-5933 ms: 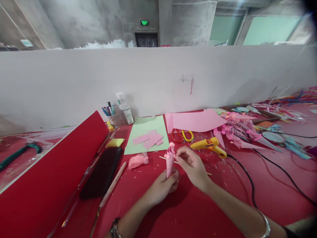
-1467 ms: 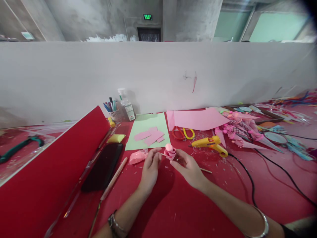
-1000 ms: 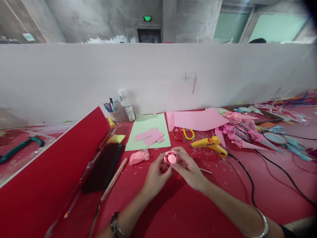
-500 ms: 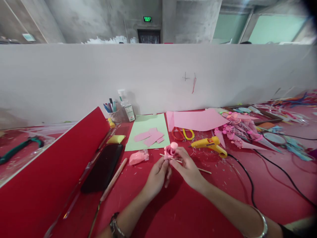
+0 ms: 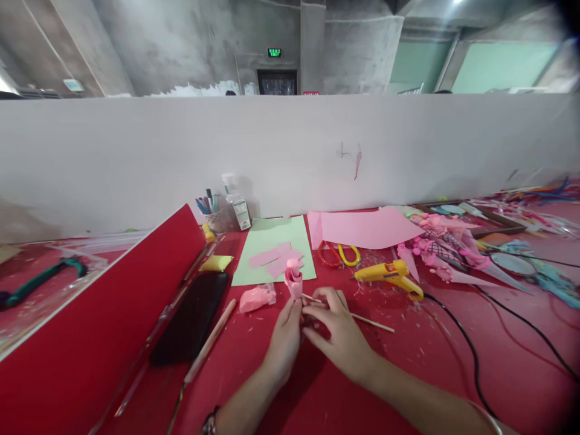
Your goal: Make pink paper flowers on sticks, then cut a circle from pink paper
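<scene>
While the left hand (image 5: 284,338) pinches the pink rolled-paper cone (image 5: 293,284) low down, ball-topped end up, the right hand (image 5: 339,329) is just beside it, thumb and fingertips apart; can't tell if they touch it. Near the grip: thin wooden stick (image 5: 374,322) to the right, pink clay-like lump (image 5: 256,298) to the left. Farther out: green sheet (image 5: 276,229) beyond, yellow glue gun (image 5: 383,273) right.

Craft workshop | glue gun (image 5: 384,272) | pink paper sheet (image 5: 369,228) | exit sign (image 5: 274,52) | bare concrete wall (image 5: 194,48)
</scene>
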Tool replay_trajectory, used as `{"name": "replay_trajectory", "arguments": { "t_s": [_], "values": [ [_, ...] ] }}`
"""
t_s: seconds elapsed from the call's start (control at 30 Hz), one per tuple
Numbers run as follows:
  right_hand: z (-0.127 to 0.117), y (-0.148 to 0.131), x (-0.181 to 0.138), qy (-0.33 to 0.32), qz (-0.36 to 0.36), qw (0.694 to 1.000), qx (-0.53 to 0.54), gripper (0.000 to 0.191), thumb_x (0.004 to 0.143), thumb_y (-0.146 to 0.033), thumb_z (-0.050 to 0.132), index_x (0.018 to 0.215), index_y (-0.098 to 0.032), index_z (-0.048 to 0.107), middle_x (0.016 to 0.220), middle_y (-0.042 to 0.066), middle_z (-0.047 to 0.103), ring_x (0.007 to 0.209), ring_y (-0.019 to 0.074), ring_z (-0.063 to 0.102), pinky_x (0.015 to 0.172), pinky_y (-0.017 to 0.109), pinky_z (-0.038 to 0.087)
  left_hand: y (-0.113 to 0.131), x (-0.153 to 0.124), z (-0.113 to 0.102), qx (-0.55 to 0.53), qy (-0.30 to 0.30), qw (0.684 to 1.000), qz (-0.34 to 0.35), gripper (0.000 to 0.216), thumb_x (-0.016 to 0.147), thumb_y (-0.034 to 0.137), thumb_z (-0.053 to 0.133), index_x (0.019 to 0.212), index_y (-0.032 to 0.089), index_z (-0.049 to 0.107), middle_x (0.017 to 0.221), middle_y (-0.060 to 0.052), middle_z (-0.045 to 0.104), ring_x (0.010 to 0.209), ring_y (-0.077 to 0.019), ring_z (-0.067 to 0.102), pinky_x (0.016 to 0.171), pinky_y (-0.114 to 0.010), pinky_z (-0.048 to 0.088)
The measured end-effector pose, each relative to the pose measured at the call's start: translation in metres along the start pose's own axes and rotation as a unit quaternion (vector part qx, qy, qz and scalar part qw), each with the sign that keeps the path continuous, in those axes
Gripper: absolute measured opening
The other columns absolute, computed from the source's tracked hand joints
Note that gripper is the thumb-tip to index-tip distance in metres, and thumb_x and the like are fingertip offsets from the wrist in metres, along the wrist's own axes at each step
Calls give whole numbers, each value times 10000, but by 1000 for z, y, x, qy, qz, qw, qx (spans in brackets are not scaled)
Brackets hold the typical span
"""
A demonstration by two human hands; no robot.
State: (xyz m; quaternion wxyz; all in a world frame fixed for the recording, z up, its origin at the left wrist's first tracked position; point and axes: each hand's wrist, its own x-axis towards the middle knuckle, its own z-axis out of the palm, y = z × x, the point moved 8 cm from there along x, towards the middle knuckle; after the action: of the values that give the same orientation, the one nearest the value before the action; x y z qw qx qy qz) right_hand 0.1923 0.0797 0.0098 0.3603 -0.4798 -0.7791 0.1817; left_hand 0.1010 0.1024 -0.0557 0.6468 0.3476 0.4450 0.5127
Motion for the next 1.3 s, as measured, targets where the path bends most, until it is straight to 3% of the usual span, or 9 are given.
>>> {"name": "replay_trajectory", "arguments": {
  "t_s": [0.17, 0.33, 0.47, 0.57, 0.63, 0.73, 0.9, 1.13, 1.3],
  "values": [
    [3, 2, -1, 18, -6, 1000, 20, 113, 749, -111, 536, 798, -209, 563, 957, 47, 446, 910, 192, 418, 769, 315, 390, -10, 0, -1, 3, -2, 1000, -12, 396, 678, 427, 586, 942, 132, 585, 963, -89, 629, 959, -234, 544, 846, -338, 397],
    [3, -4, -3, 27, -42, 998, 35, 128, 747, -73, 513, 768, -197, 536, 901, 38, 452, 853, 171, 429, 750, 305, 382, 1, -3, -3, 64, 35, 997, 10, 427, 641, 422, 607, 966, 145, 582, 1157, -100, 541, 1118, -240, 433, 940, -329, 320],
    [1, -9, -3, 30, -59, 992, 107, 122, 763, -72, 488, 771, -189, 522, 866, 31, 449, 844, 155, 439, 754, 281, 377, 10, -10, 1, 73, 37, 997, 9, 336, 648, 413, 602, 865, 157, 607, 994, -71, 614, 1024, -224, 491, 912, -306, 333],
    [-1, -10, -2, 26, -45, 981, 185, 93, 795, -127, 476, 728, -178, 513, 816, 23, 450, 805, 140, 456, 736, 262, 379, 7, -10, 6, 42, 7, 999, 4, 293, 672, 421, 584, 803, 159, 592, 834, -32, 613, 862, -183, 530, 793, -272, 389],
    [-5, -8, -1, 33, -23, 968, 249, 114, 825, -171, 451, 719, -176, 493, 780, 14, 455, 762, 128, 464, 705, 245, 381, 2, -8, 9, 0, -21, 1000, -9, 292, 686, 448, 564, 731, 160, 548, 659, 15, 546, 644, -125, 498, 614, -229, 394],
    [-10, 3, 1, 51, 19, 947, 318, 178, 867, -229, 384, 710, -178, 452, 695, -8, 444, 659, 109, 440, 617, 222, 363, -3, -2, 11, -29, -48, 998, -18, 332, 690, 475, 551, 635, 167, 441, 501, 74, 356, 451, -63, 297, 451, -185, 255],
    [-11, 28, 5, 80, 77, 933, 343, 313, 887, -301, 329, 600, -181, 370, 567, -39, 378, 538, 91, 366, 530, 213, 314, 4, -1, 18, 10, -86, 996, 1, 384, 699, 504, 531, 584, 176, 367, 490, 79, 285, 455, -65, 201, 446, -207, 182],
    [-8, 33, 9, 44, 134, 927, 346, 154, 802, -288, 500, 726, -157, 526, 627, -20, 540, 568, 92, 489, 572, 206, 388, 7, -6, 24, 48, -108, 993, 11, 424, 713, 548, 492, 567, 176, 353, 467, 84, 258, 445, -64, 173, 445, -224, 139],
    [-12, 35, 9, 51, 149, 927, 340, 123, 747, -266, 565, 701, -157, 533, 625, -27, 530, 606, 99, 501, 594, 207, 397, 6, -6, 26, 61, -120, 991, -2, 440, 716, 565, 473, 559, 179, 333, 453, 88, 246, 430, -58, 165, 445, -226, 129]
  ]
}}
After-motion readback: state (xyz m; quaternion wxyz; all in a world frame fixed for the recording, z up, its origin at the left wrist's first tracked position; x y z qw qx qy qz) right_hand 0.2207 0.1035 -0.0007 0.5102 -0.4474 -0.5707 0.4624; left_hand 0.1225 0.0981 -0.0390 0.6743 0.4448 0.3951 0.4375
